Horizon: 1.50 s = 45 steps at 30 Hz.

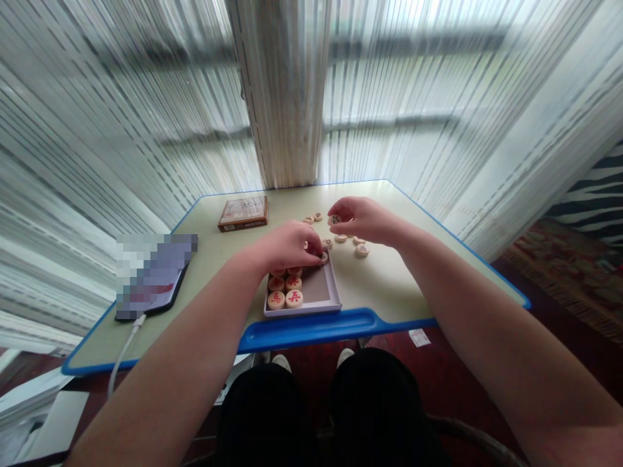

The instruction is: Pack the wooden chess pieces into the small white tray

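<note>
A shallow open box (335,292) lies near the table's front edge, with red-marked Chinese chess pieces (294,298) in rows along its left side. Over the far part of this box, my left hand (292,245) is closed, its fingertips on a chess piece (324,258) at the far right corner. My right hand (363,217) pinches a dark-marked chess piece (333,220) between thumb and fingers, just above the tabletop. Several more dark-marked pieces (361,250) lie loose beneath and beside it. My left hand hides the box's far left part.
A brown-edged box lid (243,213) rests at the back left of the blue-rimmed table (399,285). On the left lies a phone (158,279) with a white cable (127,344) running off the front edge. Curtains (287,91) hang close behind the table.
</note>
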Motion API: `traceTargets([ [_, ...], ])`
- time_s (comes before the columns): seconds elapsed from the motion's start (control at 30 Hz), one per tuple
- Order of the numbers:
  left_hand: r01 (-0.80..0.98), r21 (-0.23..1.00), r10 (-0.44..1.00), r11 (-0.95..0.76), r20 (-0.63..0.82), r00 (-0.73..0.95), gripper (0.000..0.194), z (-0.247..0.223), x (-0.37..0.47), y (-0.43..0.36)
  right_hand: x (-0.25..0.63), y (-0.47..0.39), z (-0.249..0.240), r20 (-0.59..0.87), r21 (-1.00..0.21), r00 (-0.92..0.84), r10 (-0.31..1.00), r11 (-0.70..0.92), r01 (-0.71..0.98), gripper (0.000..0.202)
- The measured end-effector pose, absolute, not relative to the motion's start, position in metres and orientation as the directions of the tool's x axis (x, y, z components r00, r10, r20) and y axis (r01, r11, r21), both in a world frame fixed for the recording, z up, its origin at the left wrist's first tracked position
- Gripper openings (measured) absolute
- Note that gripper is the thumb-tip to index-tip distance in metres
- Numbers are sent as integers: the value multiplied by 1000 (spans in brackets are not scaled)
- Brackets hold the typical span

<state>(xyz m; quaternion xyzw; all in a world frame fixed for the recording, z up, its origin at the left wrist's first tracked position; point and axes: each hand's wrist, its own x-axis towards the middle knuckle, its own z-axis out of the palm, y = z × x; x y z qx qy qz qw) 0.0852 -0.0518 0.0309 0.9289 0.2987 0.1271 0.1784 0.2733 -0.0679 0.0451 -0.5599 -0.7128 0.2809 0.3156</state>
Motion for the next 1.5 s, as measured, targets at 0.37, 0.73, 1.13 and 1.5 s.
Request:
traceTargets([
  [0.37,518,484,638,-705,113,762,28,31,84,-51,285,-69,44,23,-550,-301,954,263,793,29],
  [0.73,508,507,634,-697,105,766,23,27,83,-49,283,-70,41,-66,-540,-376,924,284,792,29],
  [1.13,517,514,670,-684,164,724,21,33,82,-48,281,-72,41,-1,-545,-396,918,331,770,29],
  [1.5,671,455,811,-585,296,505,26,28,78,-36,251,-82,26,152,-121,-417,896,436,892,36],
])
